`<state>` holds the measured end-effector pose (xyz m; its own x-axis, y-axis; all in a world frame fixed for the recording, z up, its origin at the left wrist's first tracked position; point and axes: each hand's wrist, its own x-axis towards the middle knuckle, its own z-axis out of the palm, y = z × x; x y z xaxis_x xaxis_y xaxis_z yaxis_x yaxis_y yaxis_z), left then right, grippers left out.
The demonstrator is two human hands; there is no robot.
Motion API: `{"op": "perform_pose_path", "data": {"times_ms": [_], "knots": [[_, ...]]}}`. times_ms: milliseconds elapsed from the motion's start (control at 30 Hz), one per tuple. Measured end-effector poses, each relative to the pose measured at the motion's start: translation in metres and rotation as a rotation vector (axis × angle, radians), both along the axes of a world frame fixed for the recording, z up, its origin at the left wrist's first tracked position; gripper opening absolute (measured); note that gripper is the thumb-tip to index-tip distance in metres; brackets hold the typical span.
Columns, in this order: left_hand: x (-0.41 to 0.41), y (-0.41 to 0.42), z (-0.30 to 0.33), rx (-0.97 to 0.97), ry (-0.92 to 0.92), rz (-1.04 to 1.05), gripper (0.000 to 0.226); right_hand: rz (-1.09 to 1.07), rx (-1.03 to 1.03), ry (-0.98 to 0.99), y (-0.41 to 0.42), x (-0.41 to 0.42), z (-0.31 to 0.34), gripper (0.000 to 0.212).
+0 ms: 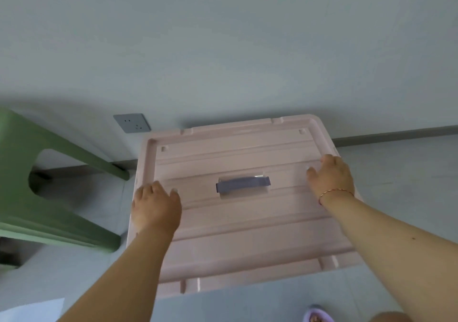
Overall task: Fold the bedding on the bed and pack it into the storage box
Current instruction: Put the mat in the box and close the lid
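Both my left hand (pixel 156 206) and right hand (pixel 330 176) pressed flat, fingers relaxed, on the pink ribbed plastic storage-box lid (pixel 238 207) near the far wall; uneven pressure could leave one corner unlatched.

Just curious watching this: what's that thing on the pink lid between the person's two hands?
In the head view, a purple handle lies on the pink lid, midway between the left hand and the right hand; otherwise bare lid.
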<state>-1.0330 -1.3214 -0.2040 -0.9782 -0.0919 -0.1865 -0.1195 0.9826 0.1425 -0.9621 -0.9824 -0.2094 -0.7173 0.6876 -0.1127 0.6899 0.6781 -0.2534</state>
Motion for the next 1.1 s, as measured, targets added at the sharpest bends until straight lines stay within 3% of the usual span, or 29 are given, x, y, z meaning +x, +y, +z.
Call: {"op": "perform_pose_path", "data": {"times_ms": [100, 300, 567, 900, 1000, 1100], "knots": [[-0.027, -0.003, -0.020, -0.095, -0.009, -0.105, 0.059, 0.058, 0.090, -0.034, 0.011, -0.025, -0.018, 0.047], [-0.066, 0.004, -0.050, -0.112, 0.091, -0.121, 0.070, 0.128, 0.203, 0.024, 0.011, -0.062, -0.052, 0.047], [-0.069, 0.001, -0.057, -0.080, 0.178, -0.132, 0.070, 0.114, 0.166, 0.177, 0.018, -0.069, -0.059, 0.036], [-0.099, 0.007, -0.056, -0.070, 0.167, -0.170, 0.064, 0.150, 0.202, 0.175, 0.032, -0.079, -0.061, 0.025], [-0.102, -0.001, -0.057, -0.055, 0.171, -0.208, 0.058, 0.040, 0.282, 0.226, 0.040, -0.067, -0.056, 0.027], [-0.098, -0.011, -0.055, -0.090, 0.216, -0.165, 0.059, -0.113, 0.236, 0.171, 0.056, -0.053, -0.053, 0.038]]}}
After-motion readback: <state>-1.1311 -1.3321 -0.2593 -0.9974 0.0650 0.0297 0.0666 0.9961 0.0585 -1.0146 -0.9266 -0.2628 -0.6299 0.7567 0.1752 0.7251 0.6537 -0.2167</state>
